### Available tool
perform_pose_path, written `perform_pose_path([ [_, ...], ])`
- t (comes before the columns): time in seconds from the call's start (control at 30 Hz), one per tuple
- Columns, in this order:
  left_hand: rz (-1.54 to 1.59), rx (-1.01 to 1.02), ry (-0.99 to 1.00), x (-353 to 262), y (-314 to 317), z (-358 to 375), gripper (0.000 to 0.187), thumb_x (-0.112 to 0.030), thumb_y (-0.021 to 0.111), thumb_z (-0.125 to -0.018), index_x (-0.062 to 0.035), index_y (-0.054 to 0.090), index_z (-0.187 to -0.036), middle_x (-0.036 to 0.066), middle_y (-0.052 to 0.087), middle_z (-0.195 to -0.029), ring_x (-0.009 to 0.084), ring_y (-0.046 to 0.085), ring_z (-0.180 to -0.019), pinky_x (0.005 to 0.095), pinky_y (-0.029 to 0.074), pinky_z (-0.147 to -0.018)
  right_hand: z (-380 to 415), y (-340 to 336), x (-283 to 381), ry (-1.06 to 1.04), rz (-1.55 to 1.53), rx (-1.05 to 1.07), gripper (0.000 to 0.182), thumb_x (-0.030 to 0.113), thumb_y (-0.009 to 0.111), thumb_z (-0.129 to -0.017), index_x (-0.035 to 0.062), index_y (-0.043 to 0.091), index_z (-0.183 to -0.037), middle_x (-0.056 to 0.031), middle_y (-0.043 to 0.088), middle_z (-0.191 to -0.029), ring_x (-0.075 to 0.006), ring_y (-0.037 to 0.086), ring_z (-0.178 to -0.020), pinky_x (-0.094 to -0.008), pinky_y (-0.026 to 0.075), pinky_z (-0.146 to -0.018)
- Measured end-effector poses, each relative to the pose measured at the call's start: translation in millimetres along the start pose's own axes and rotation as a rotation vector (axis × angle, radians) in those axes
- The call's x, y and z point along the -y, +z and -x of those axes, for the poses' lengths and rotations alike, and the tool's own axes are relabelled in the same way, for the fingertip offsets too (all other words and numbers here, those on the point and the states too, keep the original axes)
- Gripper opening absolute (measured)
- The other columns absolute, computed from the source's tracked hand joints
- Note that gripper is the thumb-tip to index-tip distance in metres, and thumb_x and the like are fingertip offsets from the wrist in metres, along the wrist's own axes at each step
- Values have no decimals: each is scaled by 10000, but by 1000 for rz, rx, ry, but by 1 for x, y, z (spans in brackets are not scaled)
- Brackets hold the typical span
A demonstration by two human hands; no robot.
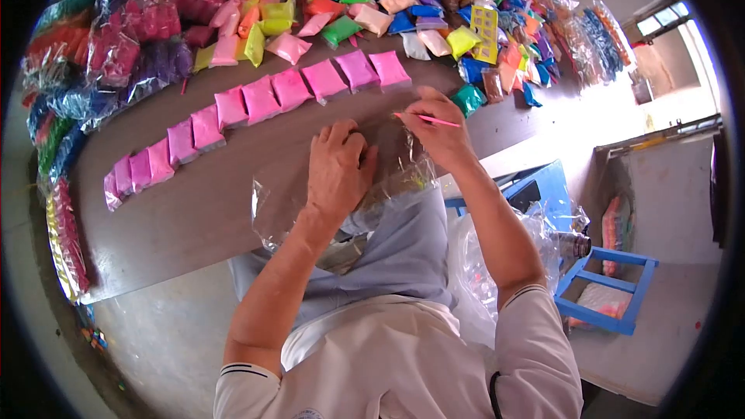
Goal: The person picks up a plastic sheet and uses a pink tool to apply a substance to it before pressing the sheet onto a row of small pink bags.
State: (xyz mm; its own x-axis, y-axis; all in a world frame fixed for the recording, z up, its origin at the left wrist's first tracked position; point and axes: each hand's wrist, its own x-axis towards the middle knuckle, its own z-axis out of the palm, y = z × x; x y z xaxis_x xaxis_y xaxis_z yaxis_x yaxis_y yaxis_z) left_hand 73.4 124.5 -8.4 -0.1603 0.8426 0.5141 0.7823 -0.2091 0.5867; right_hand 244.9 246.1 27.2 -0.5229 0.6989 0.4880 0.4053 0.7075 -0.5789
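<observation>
My left hand (pixel 339 163) rests with curled fingers on a clear plastic bag (pixel 388 186) at the table's front edge; whether it pinches the film is hidden. My right hand (pixel 442 130), to the right and slightly farther away, grips a thin pink stick (pixel 439 121) that lies across its fingers. Beyond both hands, a curved row of pink packets (pixel 291 90) runs from the left of the table to near my right hand. The packet at the row's right end (pixel 390 68) lies closest to my right hand.
Many colourful packets (pixel 341 29) are heaped along the table's (pixel 178 225) far side. Bundles of wrapped packets (pixel 124 39) are stacked at the left. A yellow tray (pixel 485 34) lies in the heap. Blue frames (pixel 632 295) and a clear plastic sack (pixel 473 264) are at my right.
</observation>
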Motion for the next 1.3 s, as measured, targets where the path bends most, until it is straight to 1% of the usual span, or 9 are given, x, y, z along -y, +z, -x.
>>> perform_pose_path([
  [0.07, 5, -6, -9, 0, -1, 2, 149, -108, 766, -789, -35, 637, -799, 129, 611, -1100, 347, 585, -970, 466, 452, -817, 3, -12, 4, 445, -56, 193, 197, 159, 784, -870, -26, 726, -905, -156, 730, -1043, -174, 690, -973, -312, 522, -859],
  [0.1, 3, -11, -12, 0, 0, 2, 149, -108, 768, -786, -37, 637, -791, 125, 616, -1093, 346, 585, -965, 466, 451, -820, 2, -12, 3, 474, -151, 233, 203, 163, 783, -883, -30, 723, -896, -121, 743, -1025, -121, 665, -951, -298, 518, -811],
  [0.23, 17, -33, -16, -1, 1, 1, 147, -104, 770, -784, -41, 638, -776, 114, 628, -1078, 343, 586, -969, 459, 450, -832, 5, -18, 7, 636, -160, 299, 139, 114, 789, -861, -6, 725, -892, -95, 737, -960, -173, 680, -895, -323, 526, -784],
  [0.3, 24, -24, -37, -2, -2, 1, 145, -98, 772, -788, -39, 641, -772, 114, 644, -1088, 343, 599, -973, 453, 463, -852, 15, -11, 0, -103, 20, 8, 110, 21, 778, -804, 23, 726, -901, -68, 710, -879, -236, 663, -805, -355, 528, -754],
  [0.4, 45, -24, -62, 0, -5, 3, 148, -86, 777, -791, -33, 641, -768, 117, 667, -1098, 345, 617, -979, 447, 481, -873, 30, -9, 7, -276, 127, -9, 181, -37, 768, -743, 39, 720, -900, -62, 688, -887, -272, 635, -788, -378, 525, -748],
  [0.5, 56, -42, -60, 2, -9, 8, 155, -75, 784, -785, -28, 636, -771, 125, 677, -1096, 350, 626, -981, 446, 491, -868, 43, -10, 16, -378, 189, 93, 193, -37, 772, -723, 39, 719, -892, -44, 692, -941, -246, 626, -823, -375, 517, -749],
  [0.97, 62, -56, -85, 16, -37, 20, 155, -95, 766, -845, -15, 637, -818, 147, 692, -1087, 357, 646, -942, 435, 520, -823, 54, -2, 29, -505, 246, 94, 195, 29, 772, -737, 28, 703, -919, -37, 674, -1025, -218, 620, -954, -357, 518, -789],
  [1.23, 32, -19, -166, 18, -36, 6, 213, -158, 722, -941, 5, 638, -833, 144, 674, -838, 339, 645, -753, 424, 519, -704, 42, -17, 25, -556, 242, 298, 192, 77, 748, -754, 22, 725, -936, -34, 680, -1045, -224, 622, -1032, -350, 521, -841],
  [1.3, 14, 16, -208, 16, -35, 2, 220, -170, 739, -910, -15, 628, -799, 129, 652, -815, 347, 632, -752, 445, 500, -707, 38, -18, 22, -588, 218, 345, 161, 84, 750, -767, 32, 729, -918, -22, 682, -1038, -223, 622, -1071, -359, 527, -856],
])
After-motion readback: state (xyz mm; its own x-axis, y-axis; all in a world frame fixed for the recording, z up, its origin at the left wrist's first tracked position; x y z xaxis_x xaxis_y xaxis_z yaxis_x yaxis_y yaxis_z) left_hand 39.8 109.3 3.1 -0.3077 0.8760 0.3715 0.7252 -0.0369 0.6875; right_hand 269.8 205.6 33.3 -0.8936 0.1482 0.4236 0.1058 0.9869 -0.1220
